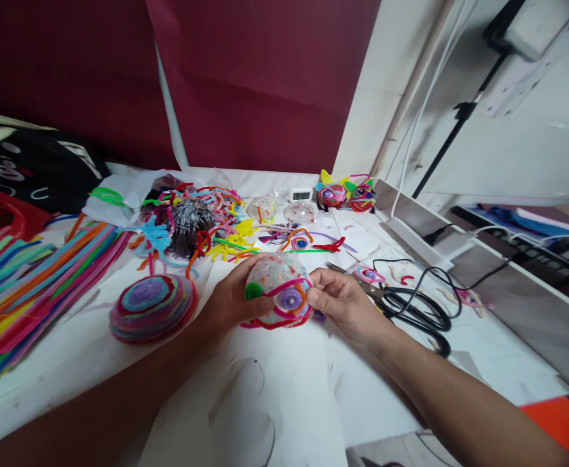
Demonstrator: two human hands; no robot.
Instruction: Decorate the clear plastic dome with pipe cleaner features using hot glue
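Between my hands, above the white paper, is a clear ball filled with colourful specks (278, 267). A purple coiled eye (291, 299) with a pink pipe-cleaner outline sits on its front, and a green coil (254, 291) is at its left. My left hand (238, 292) wraps the ball's left side, its thumb beside the eye. The fingers of my right hand (335, 295) pinch at the eye's right corner; any small piece between the fingertips is hidden. Left of my left hand lies a dome of coiled pipe cleaners (152, 306).
Black-handled scissors (413, 308) and a black cable lie to the right. Bundled pipe cleaners (45, 279) cover the left side. At the back are a tangled pile of pipe cleaners (216, 207), a small digital clock (301, 195) and decorated figures (346, 192).
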